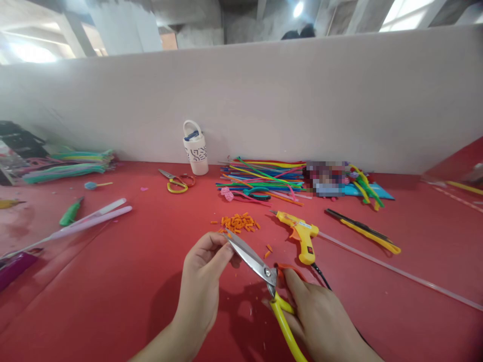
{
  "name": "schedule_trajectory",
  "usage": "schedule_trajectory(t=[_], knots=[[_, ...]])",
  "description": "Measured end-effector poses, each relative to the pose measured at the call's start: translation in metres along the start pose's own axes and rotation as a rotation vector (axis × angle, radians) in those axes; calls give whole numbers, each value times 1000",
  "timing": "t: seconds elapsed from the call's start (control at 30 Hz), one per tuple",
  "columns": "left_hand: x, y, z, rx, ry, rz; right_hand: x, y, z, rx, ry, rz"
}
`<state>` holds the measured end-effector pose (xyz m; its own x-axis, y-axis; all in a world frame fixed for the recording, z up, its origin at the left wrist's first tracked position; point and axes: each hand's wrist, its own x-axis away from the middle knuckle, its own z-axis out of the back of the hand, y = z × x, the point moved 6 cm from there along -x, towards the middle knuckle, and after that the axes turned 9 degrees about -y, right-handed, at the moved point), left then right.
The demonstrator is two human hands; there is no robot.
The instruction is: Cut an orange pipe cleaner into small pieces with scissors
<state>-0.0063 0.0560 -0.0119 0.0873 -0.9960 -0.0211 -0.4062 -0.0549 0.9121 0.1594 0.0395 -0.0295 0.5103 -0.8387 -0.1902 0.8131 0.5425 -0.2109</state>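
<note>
My right hand grips the yellow and orange handles of a pair of scissors, whose closed steel blades point up and left. My left hand is pinched at the blade tips, fingers closed on a small orange piece I can barely make out. Just beyond the tips lies a small heap of cut orange bits on the red table. A yellow glue gun lies right of the heap, its black cord running toward my right hand.
A pile of coloured pipe cleaners lies by the white partition, beside a white bottle and a second pair of scissors. A yellow-black cutter, a clear glue stick, and pink and green tools lie around.
</note>
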Motion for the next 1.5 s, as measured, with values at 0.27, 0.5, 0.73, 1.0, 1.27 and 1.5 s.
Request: schedule_trajectory(t=[0.27,0.5,0.73,1.0,1.27,1.5], knots=[[-2,0,0,14,4,-6,-3,1,-2,-36,-32,-51],[-2,0,1,17,-14,-3,0,1,-6,-41,-85,-81],[-2,1,0,-16,-16,-8,-1,2,-4,-16,-61,-73],[-5,-11,-7,-17,-120,124,-6,16,-5,-516,-136,-252],[15,-49,-34,-18,-475,519,-4,13,-3,-1218,-187,-474],[20,-53,-38,-115,-532,591,-5,13,-10,-1246,-254,-426]])
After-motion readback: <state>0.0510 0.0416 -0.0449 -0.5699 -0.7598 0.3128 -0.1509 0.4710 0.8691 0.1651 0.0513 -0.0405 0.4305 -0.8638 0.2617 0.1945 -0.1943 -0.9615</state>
